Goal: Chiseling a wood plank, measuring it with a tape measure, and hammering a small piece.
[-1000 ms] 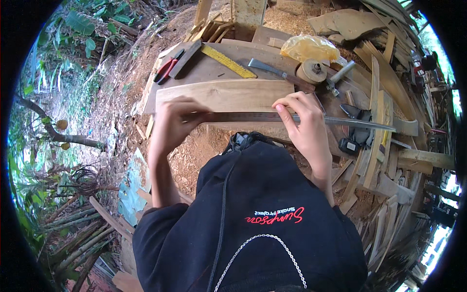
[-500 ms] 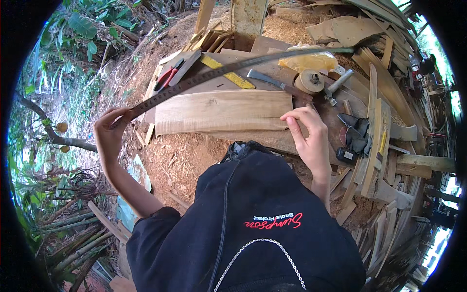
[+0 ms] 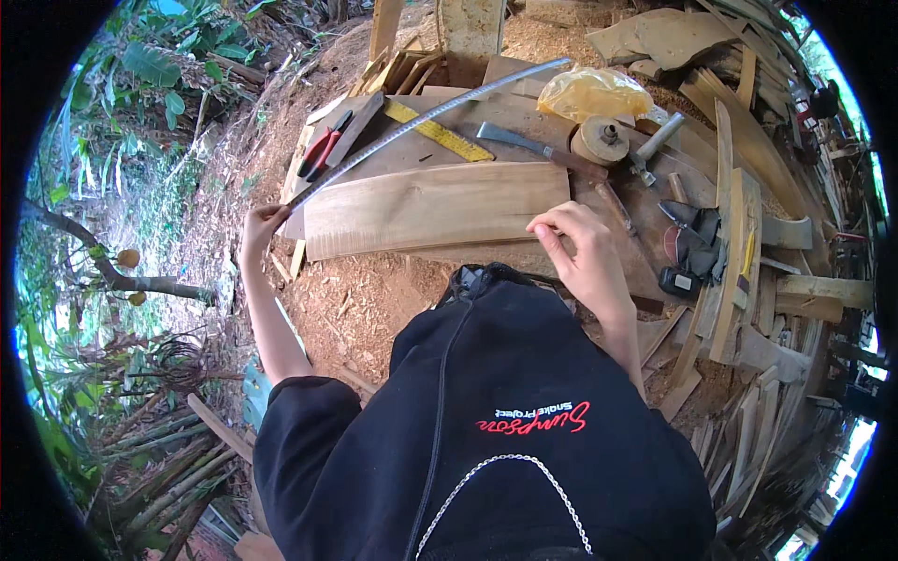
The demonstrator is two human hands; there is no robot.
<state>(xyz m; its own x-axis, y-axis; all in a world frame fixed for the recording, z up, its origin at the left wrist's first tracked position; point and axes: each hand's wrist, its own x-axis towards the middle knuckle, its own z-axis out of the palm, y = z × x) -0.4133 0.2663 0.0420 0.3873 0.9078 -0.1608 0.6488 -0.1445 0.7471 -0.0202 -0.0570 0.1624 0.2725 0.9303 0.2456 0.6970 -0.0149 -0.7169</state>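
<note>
My left hand point(image 3: 259, 229) is closed around the lower left end of a long, thin metal ruler point(image 3: 426, 126). The ruler slants up to the right, its narrow side turned partly toward me, and crosses over the top left part of a pale wooden board point(image 3: 430, 201). This board lies across the work surface, slightly curved, with a straight right end. At its lower right edge, my right hand point(image 3: 582, 252) has its fingers loosely bent and the thumb apart from them. Nothing shows in that hand; whether the fingertips touch the board is unclear.
Beyond the board lie red-handled pliers point(image 3: 325, 150), a yellow ruler point(image 3: 438, 129) and a chisel point(image 3: 524, 142). A round wooden piece point(image 3: 601, 141), a hammer point(image 3: 655, 151) and a yellow plastic bag point(image 3: 597, 93) are at the right. Wood offcuts point(image 3: 734, 252) stand further right; sawdust point(image 3: 360, 304) covers the ground.
The ruler has swung and its far end now points less far right, showing a thinner, brighter side. My left hand has moved right and rotated slightly. My right hand stays beside the board's right end.
</note>
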